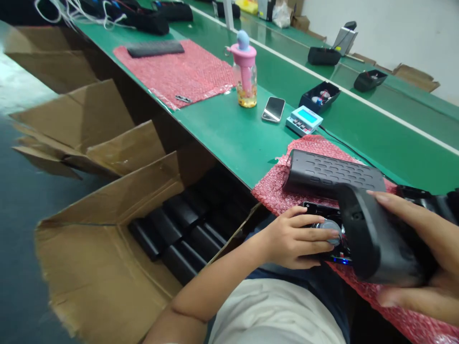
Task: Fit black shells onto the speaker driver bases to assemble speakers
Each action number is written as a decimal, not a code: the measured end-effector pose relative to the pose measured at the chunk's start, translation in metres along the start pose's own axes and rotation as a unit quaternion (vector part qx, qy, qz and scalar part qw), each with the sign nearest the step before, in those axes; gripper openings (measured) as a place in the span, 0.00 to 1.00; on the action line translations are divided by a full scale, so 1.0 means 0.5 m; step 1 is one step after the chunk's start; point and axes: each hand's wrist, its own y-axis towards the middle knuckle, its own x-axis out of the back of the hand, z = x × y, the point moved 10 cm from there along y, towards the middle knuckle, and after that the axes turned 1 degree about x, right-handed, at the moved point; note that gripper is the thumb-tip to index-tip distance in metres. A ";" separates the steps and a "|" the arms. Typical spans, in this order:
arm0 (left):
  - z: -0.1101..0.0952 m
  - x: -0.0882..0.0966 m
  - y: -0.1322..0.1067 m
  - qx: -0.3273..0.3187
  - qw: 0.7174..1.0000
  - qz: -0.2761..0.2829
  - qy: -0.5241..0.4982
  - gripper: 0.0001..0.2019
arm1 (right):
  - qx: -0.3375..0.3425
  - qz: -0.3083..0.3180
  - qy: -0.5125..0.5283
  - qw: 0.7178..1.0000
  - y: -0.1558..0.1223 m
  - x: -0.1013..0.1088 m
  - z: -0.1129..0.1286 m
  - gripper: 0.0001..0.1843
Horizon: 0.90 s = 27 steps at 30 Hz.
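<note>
At the green table's [233,143] near edge, the right hand [448,260] clasps a black curved plastic shell [389,239]; the left hand [292,239] spreads fingers over a grey round part [331,224], grip unclear.

The left hand [299,237] lays its fingers on a grey disc [330,231] in an open black unit with a blue light. The right hand [446,277] grips a black shell [390,239] tilted just beside it. A slotted cover [333,173] lies on pink wrap [267,191]. Beyond, on the green table [229,138], are a meter [304,121], phone [273,110] and bottle [245,79]. A carton [103,263] at lower left holds black cases [191,246].
</note>
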 end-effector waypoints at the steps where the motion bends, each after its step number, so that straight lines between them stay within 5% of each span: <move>1: 0.005 -0.006 -0.002 0.005 1.000 0.000 -0.006 0.14 | 0.018 0.021 -0.022 0.999 0.003 -0.014 0.005 0.55; 4: 0.025 -0.009 -0.010 0.040 0.998 -0.041 -0.024 0.19 | 0.044 0.046 -0.047 0.997 0.013 -0.040 0.007 0.54; 8: 0.039 0.009 -0.034 0.069 0.981 -0.172 -0.050 0.31 | 0.097 0.036 -0.081 0.991 0.026 -0.064 0.024 0.53; 12: 0.049 0.010 -0.060 0.099 0.963 -0.242 -0.059 0.53 | 0.130 0.053 -0.105 0.984 0.032 -0.109 0.043 0.55; 16: 0.063 -0.005 -0.065 0.124 0.959 -0.231 -0.108 0.64 | 0.157 0.065 -0.122 0.978 0.030 -0.144 0.055 0.57; 27: 0.066 -0.002 -0.056 0.136 0.953 -0.226 -0.151 0.58 | 0.126 0.088 -0.114 0.982 0.011 -0.154 0.056 0.52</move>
